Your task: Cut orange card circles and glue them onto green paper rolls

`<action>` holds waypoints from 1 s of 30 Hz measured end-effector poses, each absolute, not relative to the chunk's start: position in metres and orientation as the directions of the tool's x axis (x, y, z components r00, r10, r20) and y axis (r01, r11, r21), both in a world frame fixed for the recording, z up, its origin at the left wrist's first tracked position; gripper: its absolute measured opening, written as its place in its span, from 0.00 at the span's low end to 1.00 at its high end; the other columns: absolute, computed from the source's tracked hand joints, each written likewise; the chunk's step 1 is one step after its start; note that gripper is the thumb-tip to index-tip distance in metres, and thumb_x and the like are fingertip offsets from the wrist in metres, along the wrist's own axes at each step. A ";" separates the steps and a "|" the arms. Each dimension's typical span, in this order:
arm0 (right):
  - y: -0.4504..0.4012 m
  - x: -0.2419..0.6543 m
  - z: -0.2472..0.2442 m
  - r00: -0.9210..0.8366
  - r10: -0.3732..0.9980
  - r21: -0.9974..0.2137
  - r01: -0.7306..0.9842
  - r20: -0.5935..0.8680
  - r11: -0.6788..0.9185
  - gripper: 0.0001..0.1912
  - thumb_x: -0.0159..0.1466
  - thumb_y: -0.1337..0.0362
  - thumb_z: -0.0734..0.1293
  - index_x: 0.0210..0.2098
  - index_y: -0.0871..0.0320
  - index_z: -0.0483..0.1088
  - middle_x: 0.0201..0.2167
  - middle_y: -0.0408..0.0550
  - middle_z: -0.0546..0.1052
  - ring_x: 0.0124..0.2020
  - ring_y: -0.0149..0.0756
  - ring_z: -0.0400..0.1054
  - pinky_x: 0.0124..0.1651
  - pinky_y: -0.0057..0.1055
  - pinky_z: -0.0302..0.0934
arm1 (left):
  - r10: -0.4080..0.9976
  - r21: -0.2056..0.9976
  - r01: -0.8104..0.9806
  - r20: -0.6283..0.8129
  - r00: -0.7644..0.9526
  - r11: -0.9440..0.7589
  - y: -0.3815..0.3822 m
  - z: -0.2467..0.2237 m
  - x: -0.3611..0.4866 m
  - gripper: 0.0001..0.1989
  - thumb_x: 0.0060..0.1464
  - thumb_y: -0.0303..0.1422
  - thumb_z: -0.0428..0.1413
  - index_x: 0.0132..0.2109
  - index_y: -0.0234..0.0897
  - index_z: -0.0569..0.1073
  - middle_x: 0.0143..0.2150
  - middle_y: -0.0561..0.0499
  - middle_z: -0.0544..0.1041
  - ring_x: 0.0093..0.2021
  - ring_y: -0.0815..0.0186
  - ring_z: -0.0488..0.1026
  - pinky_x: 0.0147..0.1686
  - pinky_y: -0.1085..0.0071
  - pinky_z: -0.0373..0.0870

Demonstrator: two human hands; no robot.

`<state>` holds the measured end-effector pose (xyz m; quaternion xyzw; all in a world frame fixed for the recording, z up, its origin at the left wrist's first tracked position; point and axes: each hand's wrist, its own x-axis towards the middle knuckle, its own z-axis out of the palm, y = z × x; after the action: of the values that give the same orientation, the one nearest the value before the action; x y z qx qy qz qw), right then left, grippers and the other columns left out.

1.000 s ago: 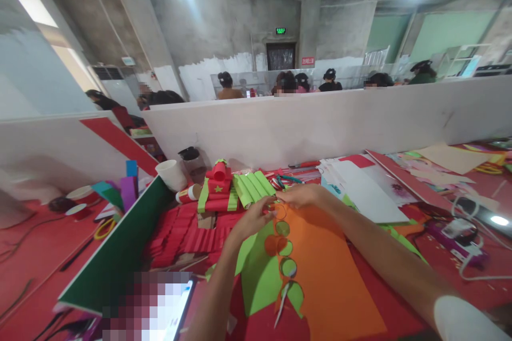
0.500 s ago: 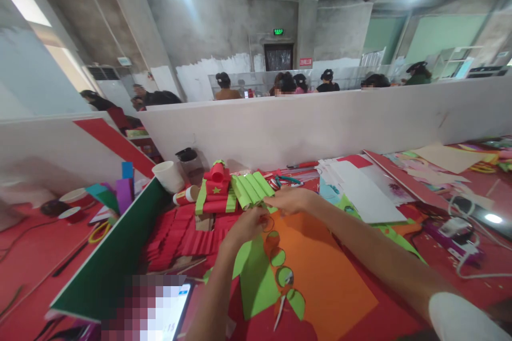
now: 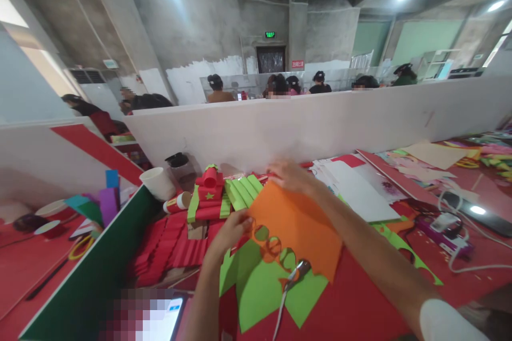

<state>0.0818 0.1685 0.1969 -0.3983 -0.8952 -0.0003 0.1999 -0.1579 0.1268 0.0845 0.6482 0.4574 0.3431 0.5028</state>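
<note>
Both hands grip a sheet of orange paper point(image 3: 300, 224), raised and tilted off the work surface. At its left edge, near a strip with round holes cut out, my left hand point(image 3: 234, 229) pinches it. My right hand point(image 3: 290, 175), slightly blurred, holds the upper edge. Beneath lies bright green paper point(image 3: 256, 287), visible through the holes. A white cord with a dark end point(image 3: 304, 265) lies over the papers' lower part. Just beyond my left hand stand rolled green paper point(image 3: 244, 192) and a red-and-green paper model with a star point(image 3: 208, 195).
Folded red paper strips point(image 3: 160, 250) lie left, beside a green divider point(image 3: 100, 256). A phone point(image 3: 168, 319) is at the front left. White sheets point(image 3: 356, 192) and a purple power strip point(image 3: 442, 234) are right. A white partition point(image 3: 320, 117) runs behind; people sit beyond.
The orange sheet has been lifted and shifted, uncovering more green paper and red surface. My right hand has risen with its top edge; my left hand has moved left and slightly down.
</note>
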 end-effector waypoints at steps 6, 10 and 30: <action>0.151 0.153 0.196 0.074 0.702 -0.573 0.641 0.709 0.511 0.07 0.65 0.61 0.60 0.39 0.57 0.67 0.37 0.48 0.75 0.39 0.37 0.70 0.45 0.34 0.62 | 0.998 0.995 -0.090 -0.050 -0.042 0.046 0.127 0.097 -0.168 0.16 0.40 0.39 0.62 0.36 0.36 0.73 0.33 0.51 0.77 0.32 0.67 0.73 0.27 0.76 0.66; 0.129 0.162 0.143 -0.021 0.879 -0.705 0.589 0.476 0.395 0.07 0.64 0.60 0.62 0.37 0.57 0.68 0.33 0.46 0.76 0.35 0.36 0.70 0.40 0.32 0.62 | 0.984 0.973 -0.232 -0.043 -0.173 0.002 0.130 0.092 -0.159 0.20 0.39 0.37 0.62 0.42 0.36 0.73 0.39 0.50 0.79 0.33 0.68 0.74 0.24 0.78 0.64; 0.052 0.166 0.078 -0.579 0.776 -0.518 0.757 -0.250 0.398 0.29 0.50 0.68 0.74 0.52 0.49 0.73 0.48 0.47 0.72 0.47 0.42 0.68 0.47 0.30 0.59 | 0.978 0.974 -0.159 0.136 -0.160 -0.161 0.134 0.057 -0.134 0.18 0.48 0.40 0.59 0.45 0.36 0.69 0.45 0.46 0.75 0.40 0.63 0.75 0.28 0.71 0.77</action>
<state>0.1662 0.0521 0.0782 -0.4585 -0.8360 0.3009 0.0158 -0.1339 0.1345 0.0565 0.4528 0.4521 0.6128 0.4637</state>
